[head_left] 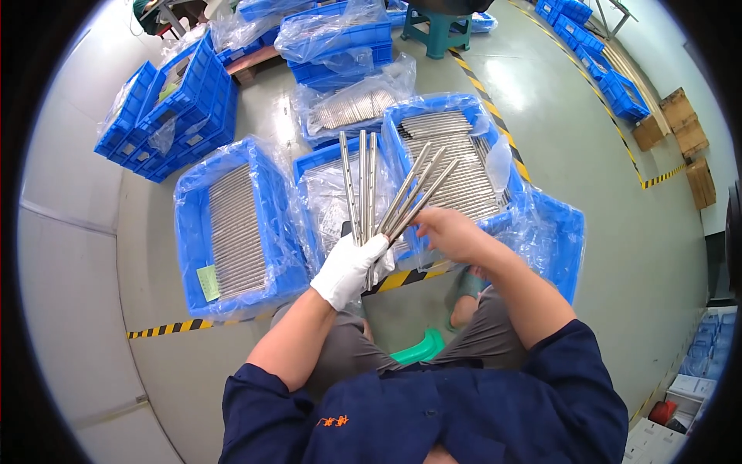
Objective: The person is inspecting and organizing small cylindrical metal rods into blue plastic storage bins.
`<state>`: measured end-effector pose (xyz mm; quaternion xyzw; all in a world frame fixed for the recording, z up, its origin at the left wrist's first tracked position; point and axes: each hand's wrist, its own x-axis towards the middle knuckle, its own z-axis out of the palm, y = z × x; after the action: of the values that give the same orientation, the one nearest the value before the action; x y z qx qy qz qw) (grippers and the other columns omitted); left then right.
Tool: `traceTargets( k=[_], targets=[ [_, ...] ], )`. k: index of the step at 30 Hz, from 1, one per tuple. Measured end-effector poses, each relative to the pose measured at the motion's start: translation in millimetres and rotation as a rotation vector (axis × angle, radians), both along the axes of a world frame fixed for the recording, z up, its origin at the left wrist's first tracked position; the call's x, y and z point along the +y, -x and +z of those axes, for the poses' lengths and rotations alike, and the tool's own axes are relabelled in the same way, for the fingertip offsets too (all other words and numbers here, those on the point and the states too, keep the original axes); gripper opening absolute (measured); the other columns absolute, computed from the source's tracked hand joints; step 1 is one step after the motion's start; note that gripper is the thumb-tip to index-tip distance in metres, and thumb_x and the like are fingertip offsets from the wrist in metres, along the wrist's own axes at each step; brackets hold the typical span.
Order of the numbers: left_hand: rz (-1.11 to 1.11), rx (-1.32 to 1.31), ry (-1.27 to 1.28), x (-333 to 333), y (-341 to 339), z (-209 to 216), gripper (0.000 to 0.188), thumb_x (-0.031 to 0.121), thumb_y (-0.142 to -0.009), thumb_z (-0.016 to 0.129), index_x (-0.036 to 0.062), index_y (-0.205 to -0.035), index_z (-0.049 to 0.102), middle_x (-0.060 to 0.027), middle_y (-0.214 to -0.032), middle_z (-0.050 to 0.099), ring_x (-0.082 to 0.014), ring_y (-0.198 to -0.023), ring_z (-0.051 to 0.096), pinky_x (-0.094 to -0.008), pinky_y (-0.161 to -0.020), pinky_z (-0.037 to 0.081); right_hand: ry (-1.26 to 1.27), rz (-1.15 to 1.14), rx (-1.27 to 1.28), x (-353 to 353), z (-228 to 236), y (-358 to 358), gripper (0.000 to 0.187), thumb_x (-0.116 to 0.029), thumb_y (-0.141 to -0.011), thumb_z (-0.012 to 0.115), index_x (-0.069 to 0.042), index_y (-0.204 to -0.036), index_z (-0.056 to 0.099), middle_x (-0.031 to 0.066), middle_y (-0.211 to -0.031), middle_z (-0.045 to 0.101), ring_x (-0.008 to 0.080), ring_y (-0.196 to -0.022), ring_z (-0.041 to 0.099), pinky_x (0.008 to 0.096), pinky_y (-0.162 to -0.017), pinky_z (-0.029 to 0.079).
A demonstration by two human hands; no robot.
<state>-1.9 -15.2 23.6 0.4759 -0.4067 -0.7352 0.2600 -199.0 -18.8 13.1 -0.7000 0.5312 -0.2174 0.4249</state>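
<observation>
My left hand [352, 267], in a white glove, is wrapped round the lower ends of several shiny metal rods [362, 182]. These rods fan out upward and away from me, with small holes showing along some of them. My bare right hand [448, 232] is at the right side of the fan, its fingers curled against the rightmost rod [433, 192]; the fingertips are partly hidden. Below the rods is a plastic-lined blue crate [308, 166]. On its right, another blue crate [398, 124] holds rows of similar rods [456, 158].
At left, a lined blue crate [185, 224] holds stacked rods and a green paper slip [207, 283]. Another blue crate [570, 240] with plastic film stands at right. Stacked crates [193, 108] stand further off. Striped floor tape [406, 278] runs close by my feet; a green stool [437, 35] stands beyond.
</observation>
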Motion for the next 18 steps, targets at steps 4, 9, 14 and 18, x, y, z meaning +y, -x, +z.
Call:
traceTargets(
  k=[4, 9, 14, 18],
  targets=[
    [-0.061, 0.008, 0.037, 2, -2, 2, 0.027, 0.028, -0.082, 0.054, 0.0029, -0.073, 0.061, 0.001, -0.046, 0.045, -0.0061, -0.039, 0.038, -0.0199, -0.039, 0.03, -0.109, -0.13, 0.225, -2, 13, 10, 0.035, -0.002, -0.079, 0.043, -0.011, -0.11, 0.053, 0.0157, -0.09, 0.059, 0.0216, -0.073, 0.058, 0.0302, -0.067, 0.047],
    [-0.035, -0.055, 0.098, 5, -2, 8, 0.026, 0.023, -0.079, 0.052, 0.0005, -0.072, 0.062, -0.0036, -0.056, 0.054, -0.0072, -0.047, 0.043, -0.0211, -0.046, 0.034, -0.164, -0.422, -1.074, -14, 29, 32, 0.031, -0.006, -0.088, 0.038, 0.001, -0.118, 0.043, 0.0094, -0.106, 0.054, 0.0212, -0.093, 0.057, 0.0303, -0.081, 0.046],
    [-0.044, -0.087, 0.11, 7, 1, 4, 0.025, 0.023, -0.079, 0.053, 0.0008, -0.071, 0.061, -0.0048, -0.061, 0.057, -0.008, -0.047, 0.044, -0.0222, -0.048, 0.036, -0.066, -0.393, -0.923, -7, 34, 29, 0.031, -0.007, -0.088, 0.042, 0.002, -0.117, 0.044, 0.0124, -0.109, 0.053, 0.0202, -0.098, 0.055, 0.0296, -0.085, 0.044],
    [0.027, -0.004, 0.125, 10, 2, -6, 0.026, 0.027, -0.08, 0.058, 0.0033, -0.072, 0.06, -0.0003, -0.054, 0.052, -0.0065, -0.046, 0.043, -0.02, -0.042, 0.031, 0.206, -0.405, -0.663, -2, 29, 19, 0.028, -0.006, -0.088, 0.043, 0.002, -0.115, 0.047, 0.0122, -0.105, 0.055, 0.0187, -0.096, 0.057, 0.0258, -0.082, 0.044]
  ],
)
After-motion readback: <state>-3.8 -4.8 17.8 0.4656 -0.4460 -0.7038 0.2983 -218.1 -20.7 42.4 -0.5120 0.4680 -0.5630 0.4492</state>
